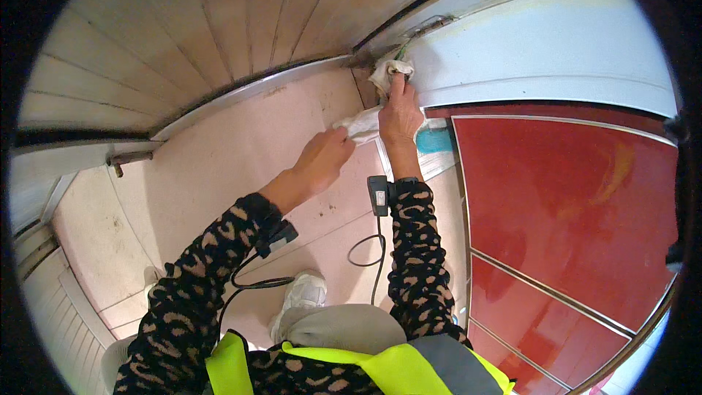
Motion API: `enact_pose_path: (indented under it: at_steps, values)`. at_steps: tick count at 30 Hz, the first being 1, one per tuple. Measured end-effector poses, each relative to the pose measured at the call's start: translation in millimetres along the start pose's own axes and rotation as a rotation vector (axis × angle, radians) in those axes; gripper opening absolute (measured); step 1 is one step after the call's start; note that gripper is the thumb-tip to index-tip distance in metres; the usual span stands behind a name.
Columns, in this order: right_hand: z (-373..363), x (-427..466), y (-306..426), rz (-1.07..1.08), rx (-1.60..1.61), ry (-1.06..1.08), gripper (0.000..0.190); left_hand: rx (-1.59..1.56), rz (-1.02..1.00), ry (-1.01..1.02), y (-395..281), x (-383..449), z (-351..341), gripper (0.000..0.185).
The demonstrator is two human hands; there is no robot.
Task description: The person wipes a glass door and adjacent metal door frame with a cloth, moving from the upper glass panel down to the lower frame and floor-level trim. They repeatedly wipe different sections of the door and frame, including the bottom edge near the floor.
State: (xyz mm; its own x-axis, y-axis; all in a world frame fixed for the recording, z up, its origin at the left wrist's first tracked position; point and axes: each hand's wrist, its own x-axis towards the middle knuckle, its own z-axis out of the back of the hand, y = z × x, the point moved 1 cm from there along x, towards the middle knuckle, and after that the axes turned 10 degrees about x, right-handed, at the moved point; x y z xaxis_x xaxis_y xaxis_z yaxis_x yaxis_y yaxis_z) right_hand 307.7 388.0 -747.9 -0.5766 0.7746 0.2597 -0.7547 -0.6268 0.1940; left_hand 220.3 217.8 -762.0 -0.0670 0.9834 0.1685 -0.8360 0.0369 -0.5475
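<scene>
A whitish cloth (364, 122) stretches between my two hands. My left hand (324, 160) grips its left end just above the pink tiled floor (247, 131). Higher up, my right hand (401, 115) holds a bunched part of the cloth (386, 74) against the corner by the light blue door panel (526, 60), close to a worn metal bolt (433, 26). The fingertips of my right hand are partly hidden in the cloth folds. Behind my right wrist lies a white and turquoise item (436, 142) that I cannot name.
Glossy red panels with metal trim (554, 192) stand at the right. A grooved, stained panel (219, 27) spans the upper left, with a rusty bolt (130, 158) near its lower end. Cables (380, 252) hang from devices on both wrists. A white shoe (307, 289) is on the floor.
</scene>
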Motion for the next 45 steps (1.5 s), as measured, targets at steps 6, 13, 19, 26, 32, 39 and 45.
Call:
enact_pose_path:
  at_steps: [6,13,19,26,32,39,45]
  values:
    - [-7,5,-9,-0.151,-0.026,0.314,0.037,0.087,0.111,0.169,19,-19,-20,0.018]
    - [-9,-9,-18,-0.12,-0.01,0.473,0.028,0.097,0.111,0.188,20,-30,-19,0.017]
    - [8,-57,-16,-0.199,-0.019,0.551,0.027,0.143,0.101,0.207,33,-57,-9,0.024]
    - [75,-42,-1,0.105,0.143,-0.182,0.045,0.148,0.09,0.235,46,-80,-1,0.017]
    - [126,29,10,0.261,-0.336,-0.444,0.049,0.161,0.076,0.222,38,-76,1,0.018]
    - [20,34,-5,0.379,-0.557,-0.003,0.016,0.193,0.107,0.285,39,-69,-2,0.02]
    - [10,33,-9,0.577,-0.473,0.006,0.011,0.225,0.037,0.284,56,-95,-3,0.026]
